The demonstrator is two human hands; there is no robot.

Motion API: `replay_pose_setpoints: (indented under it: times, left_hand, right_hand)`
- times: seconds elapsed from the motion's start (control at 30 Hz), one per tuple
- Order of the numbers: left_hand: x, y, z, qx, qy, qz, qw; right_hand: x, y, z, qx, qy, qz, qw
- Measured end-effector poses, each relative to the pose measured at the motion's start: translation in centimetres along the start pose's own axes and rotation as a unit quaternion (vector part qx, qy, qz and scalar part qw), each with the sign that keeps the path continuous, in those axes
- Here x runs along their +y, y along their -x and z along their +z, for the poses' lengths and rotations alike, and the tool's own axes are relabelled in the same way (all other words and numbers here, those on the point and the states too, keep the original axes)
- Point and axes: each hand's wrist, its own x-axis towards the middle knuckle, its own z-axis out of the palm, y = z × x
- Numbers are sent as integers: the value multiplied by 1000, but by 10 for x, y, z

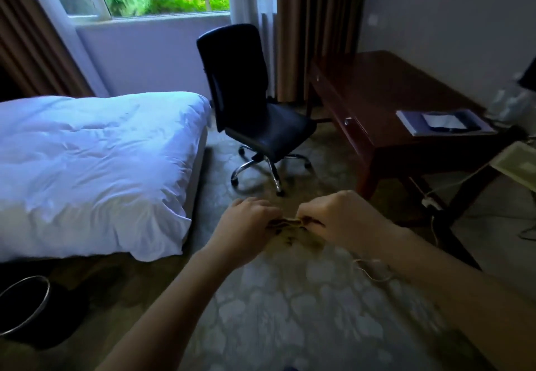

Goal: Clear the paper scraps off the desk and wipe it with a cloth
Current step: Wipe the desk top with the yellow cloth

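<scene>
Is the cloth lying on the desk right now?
No, the left hand and right hand both grip the cloth above the carpet, apart from the desk.

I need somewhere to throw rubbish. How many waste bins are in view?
1. The waste bin stands on the floor at the lower left, beside the bed. Others may be out of frame.

The cloth (293, 225) is dull yellow with dark brown blotches. The desk (377, 95) is a glossy reddish brown. The chair (240, 80) is black on a chrome base, the duvet (92, 161) plain white with a bluish cast. The carpet (290, 298) is olive-beige with a pale, cloud-like repeat. The curtains (316, 22) are tan and brown in vertical bands; the bin (46, 292) is black with a silver rim
</scene>
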Motion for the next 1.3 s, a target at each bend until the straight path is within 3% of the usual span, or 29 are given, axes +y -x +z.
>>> replay_pose_setpoints:
  times: [0.17,0.33,0.47,0.67,0.97,1.3]
  left_hand:
    - [-106,-70,-22,10,-24,-45,999]
    - [-213,-142,-19,-9,-23,-93,995]
    - [-301,-242,-10,-25,-44,-30,998]
    - [-386,-437,-3,-113,-34,100,988]
    - [-360,-693,79,-139,16,262,955]
    - [-300,-962,155,-158,17,268,950]
  right_hand:
    - [46,-142,10,18,17,-73,997]
    - [97,-261,49,-5,10,-88,996]
    - [150,-348,79,2,0,-77,997]
    - [265,-454,70,-28,24,68,997]
    - [469,-475,44,-59,49,292,953]
    - [747,-492,7,-75,45,357,930]
